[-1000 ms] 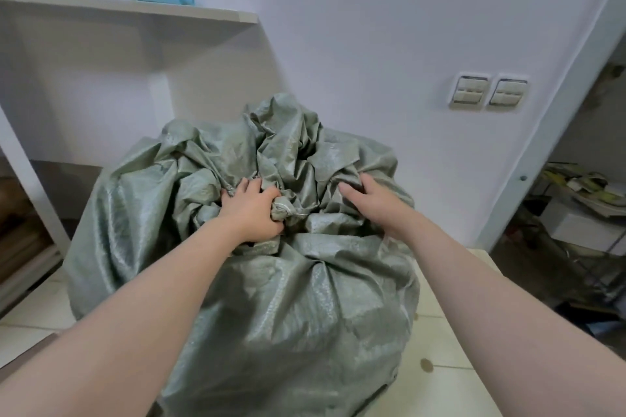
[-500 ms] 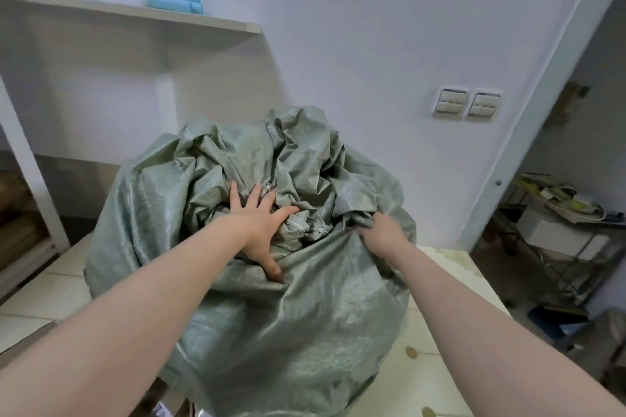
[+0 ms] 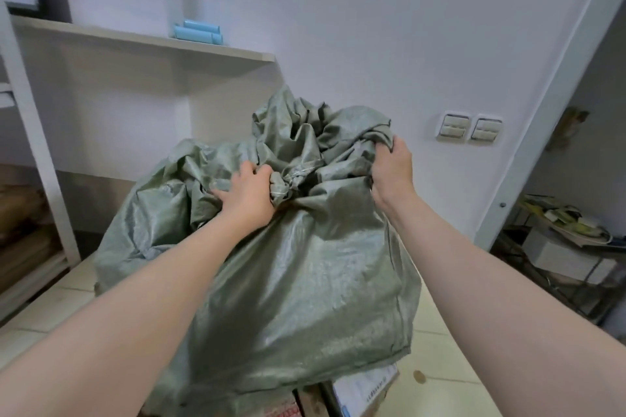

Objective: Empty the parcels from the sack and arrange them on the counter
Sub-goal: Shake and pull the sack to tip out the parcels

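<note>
Lifted since a moment ago, the sack (image 3: 305,281) bares parcels (image 3: 364,389) under its lower hem on the tiled surface (image 3: 437,396). Gripping its knotted neck is the left hand (image 3: 249,196); the right hand (image 3: 393,173) clutches an upper fold, tile showing along the sack's right.

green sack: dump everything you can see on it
The sack is grey-green woven plastic cloth, slightly shiny, crumpled and bulging, on the pale tiled surface. Its top is bunched into a knot. The left hand grips the gathered cloth beside the knot; the right hand grips a fold at upper right. A stitched seam runs down its right side. Parcels show under its lower edge.
</note>
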{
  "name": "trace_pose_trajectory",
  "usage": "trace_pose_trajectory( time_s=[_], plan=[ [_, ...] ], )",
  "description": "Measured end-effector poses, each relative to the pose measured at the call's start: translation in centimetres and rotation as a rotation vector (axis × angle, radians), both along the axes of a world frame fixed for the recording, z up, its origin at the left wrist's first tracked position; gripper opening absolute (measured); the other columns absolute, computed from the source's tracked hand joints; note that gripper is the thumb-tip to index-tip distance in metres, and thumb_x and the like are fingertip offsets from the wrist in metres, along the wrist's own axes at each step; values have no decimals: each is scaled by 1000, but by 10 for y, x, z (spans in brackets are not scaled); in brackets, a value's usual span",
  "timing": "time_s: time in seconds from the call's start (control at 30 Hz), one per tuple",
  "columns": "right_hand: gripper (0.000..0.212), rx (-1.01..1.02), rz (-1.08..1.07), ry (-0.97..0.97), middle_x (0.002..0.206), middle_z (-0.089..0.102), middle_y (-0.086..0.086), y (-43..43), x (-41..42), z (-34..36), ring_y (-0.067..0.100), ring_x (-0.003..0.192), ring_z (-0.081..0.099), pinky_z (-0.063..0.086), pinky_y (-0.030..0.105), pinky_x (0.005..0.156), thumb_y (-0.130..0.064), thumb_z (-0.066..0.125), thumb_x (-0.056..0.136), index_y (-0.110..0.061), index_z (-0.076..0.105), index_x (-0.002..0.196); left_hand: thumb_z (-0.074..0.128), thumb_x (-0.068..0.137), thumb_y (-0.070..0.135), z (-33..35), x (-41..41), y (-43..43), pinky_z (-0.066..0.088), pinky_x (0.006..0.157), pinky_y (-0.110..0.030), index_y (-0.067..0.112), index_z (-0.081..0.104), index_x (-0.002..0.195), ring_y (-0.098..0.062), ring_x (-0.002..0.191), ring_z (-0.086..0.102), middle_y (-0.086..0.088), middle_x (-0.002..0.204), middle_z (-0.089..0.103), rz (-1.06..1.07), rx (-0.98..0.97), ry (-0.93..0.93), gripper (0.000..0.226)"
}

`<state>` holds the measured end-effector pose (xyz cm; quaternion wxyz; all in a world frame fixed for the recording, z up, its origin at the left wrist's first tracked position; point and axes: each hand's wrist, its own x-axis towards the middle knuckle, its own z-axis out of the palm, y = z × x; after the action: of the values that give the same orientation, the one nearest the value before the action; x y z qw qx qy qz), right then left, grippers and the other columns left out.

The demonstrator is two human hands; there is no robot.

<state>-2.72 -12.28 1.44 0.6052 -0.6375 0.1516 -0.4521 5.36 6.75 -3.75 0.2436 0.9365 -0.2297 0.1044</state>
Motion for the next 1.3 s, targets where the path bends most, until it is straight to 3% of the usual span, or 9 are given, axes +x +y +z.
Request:
trace_pose_trajectory(
  time_s=[0.2, 0.47, 0.57, 0.67, 0.8, 0.9, 0.97, 1.13, 1.3],
  plan=[
    [17, -260, 94, 426, 105, 66, 13, 2, 12, -43, 30, 99, 63, 52, 45, 92, -15, 44, 99, -9, 58, 106, 70, 81, 22, -36, 5, 16, 8, 109, -73, 25, 43, 132, -27, 137, 27, -5, 146, 26, 0, 224, -57, 58],
    [24, -472, 195, 837, 111, 57, 3, -5, -9, -99, 17, 94, 49, 35, 24, 77, -20, 41, 103, -12, 54, 121, 73, 81, 37, -56, 13, 3, 13, 109, -73, 28, 39, 136, -26, 138, 27, -4, 149, 22, -66, 438, -30, 65],
    [35, -548, 290, 1027, 120, 58, 5, -13, -15, -89, 20, 96, 54, 40, 25, 66, -41, 48, 99, -14, 52, 121, 75, 73, 54, -43, 18, -2, 11, 108, -74, 31, 32, 142, -28, 142, 21, -3, 153, 17, -106, 518, 90, 85],
    [77, -504, 470, 1232, 115, 54, -2, -29, -18, -55, 19, 92, 58, 47, 26, 70, -81, 45, 79, -16, 50, 120, 69, 53, 82, -1, 25, -5, 18, 114, -63, 35, 20, 150, -29, 145, 18, -2, 158, 15, -229, 722, 329, 119],
    [93, -407, 239, 1153, 127, 58, 8, -53, 4, -19, 31, 109, 61, 50, 42, 90, -88, 19, 77, -16, 58, 120, 52, 73, 79, 57, 27, -20, 29, 115, -49, 27, 39, 146, -26, 140, 34, 1, 155, 33, -318, 472, 522, 91],
    [87, -509, -268, 983, 120, 63, 17, -78, 33, -17, 35, 113, 57, 44, 38, 90, -74, 13, 91, -6, 66, 109, 42, 82, 78, 67, 42, -41, 38, 106, -52, 27, 61, 107, -31, 119, 52, -9, 127, 60, -39, 102, 189, 59],
    [83, -535, -279, 995, 125, 59, 19, -93, 50, -26, 38, 119, 51, 44, 44, 93, -78, 25, 84, -8, 62, 110, 44, 84, 74, 66, 55, -51, 29, 111, -53, 28, 59, 107, -34, 125, 44, -13, 129, 54, 145, 35, 21, 53],
    [93, -534, -236, 1089, 146, 38, 17, -115, 69, -45, 38, 135, 33, 33, 50, 106, -77, 44, 82, -8, 37, 144, 37, 76, 85, 67, 99, -47, -5, 117, -59, 26, 44, 140, -35, 141, 28, -20, 144, 41, 243, 91, -170, 88],
    [123, -487, -206, 1155, 151, 33, 17, -146, 100, -61, 38, 140, 28, 29, 56, 111, -90, 49, 63, -9, 20, 150, 24, 55, 102, 70, 153, -39, -17, 109, -64, 29, -5, 155, -42, 148, 1, -22, 160, 13, 308, 233, 26, 127]
  ],
)
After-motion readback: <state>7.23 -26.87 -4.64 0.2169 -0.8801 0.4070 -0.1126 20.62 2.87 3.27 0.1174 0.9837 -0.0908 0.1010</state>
